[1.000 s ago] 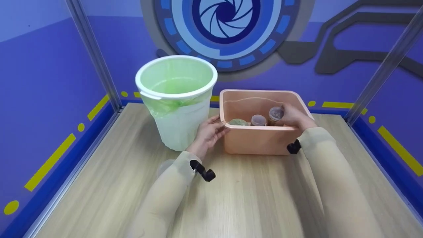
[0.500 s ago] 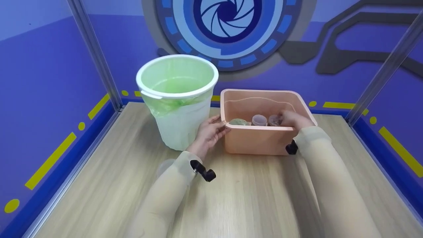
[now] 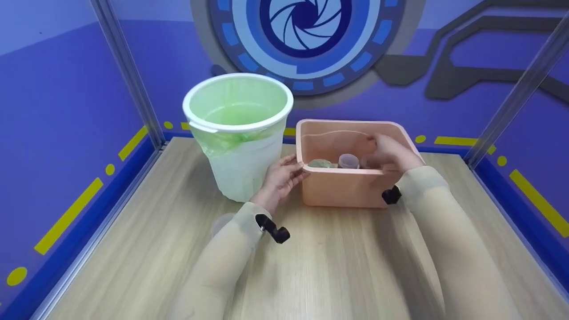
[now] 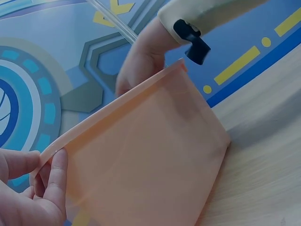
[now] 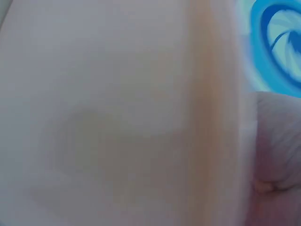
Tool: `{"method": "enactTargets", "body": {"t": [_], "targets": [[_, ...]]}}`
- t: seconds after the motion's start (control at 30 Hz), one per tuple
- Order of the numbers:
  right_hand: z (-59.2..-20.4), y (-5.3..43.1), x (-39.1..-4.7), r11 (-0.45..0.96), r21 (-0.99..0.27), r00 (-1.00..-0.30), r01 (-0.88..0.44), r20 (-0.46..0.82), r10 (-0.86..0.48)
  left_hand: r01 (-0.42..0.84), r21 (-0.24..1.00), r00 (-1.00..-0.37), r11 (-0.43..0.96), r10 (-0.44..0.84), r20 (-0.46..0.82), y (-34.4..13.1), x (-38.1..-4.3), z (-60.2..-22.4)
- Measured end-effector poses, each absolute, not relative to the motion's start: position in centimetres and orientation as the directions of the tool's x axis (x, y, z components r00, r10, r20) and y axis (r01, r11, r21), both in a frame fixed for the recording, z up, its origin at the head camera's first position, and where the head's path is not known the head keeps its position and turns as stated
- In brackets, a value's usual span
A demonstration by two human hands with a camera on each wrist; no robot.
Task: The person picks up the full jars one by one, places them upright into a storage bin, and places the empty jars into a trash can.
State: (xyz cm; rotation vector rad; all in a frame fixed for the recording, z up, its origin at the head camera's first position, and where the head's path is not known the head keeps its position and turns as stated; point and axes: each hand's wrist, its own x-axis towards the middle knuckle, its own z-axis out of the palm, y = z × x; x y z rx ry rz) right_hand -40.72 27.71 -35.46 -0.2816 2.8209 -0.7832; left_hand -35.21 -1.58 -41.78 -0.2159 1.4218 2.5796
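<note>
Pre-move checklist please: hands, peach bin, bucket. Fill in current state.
1. Left hand steadying peach bin: ok, pinches the rim at the near left corner.
2. Bin upright on table: ok.
3. Right hand empty: cannot tell, fingers blurred and partly hidden inside the bin.
4. Right wrist view usable: not ok, mostly blur.
5. White bucket open at the top: ok, green liner hangs outside below the rim.

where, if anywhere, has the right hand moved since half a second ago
Yes: the right hand has moved up in the head view, nearer the back rim of the peach bin.
</note>
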Motion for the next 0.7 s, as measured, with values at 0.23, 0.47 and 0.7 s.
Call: {"method": "enactTargets", "body": {"t": [0.23,0.47,0.7], "targets": [[-32.7,21.8,-39.6,0.619,-0.765,-0.984,-0.176,0.119,-0.133,-0.248,0.816,-0.967,-0.522,0.087,-0.238,-1.5,-35.0,-41.4],[-30.7,13.9,-38.0,0.136,-0.991,-0.985,-0.005,-0.018,-0.169,-0.275,0.843,-0.961,-0.463,0.109,-0.253,-2.8,-33.1,-40.5],[-30.1,9.4,-37.4,-0.105,-0.981,-0.956,0.165,-0.132,-0.263,-0.018,0.994,-0.961,-0.106,0.276,0.012,-7.9,-27.1,-39.1]]}}
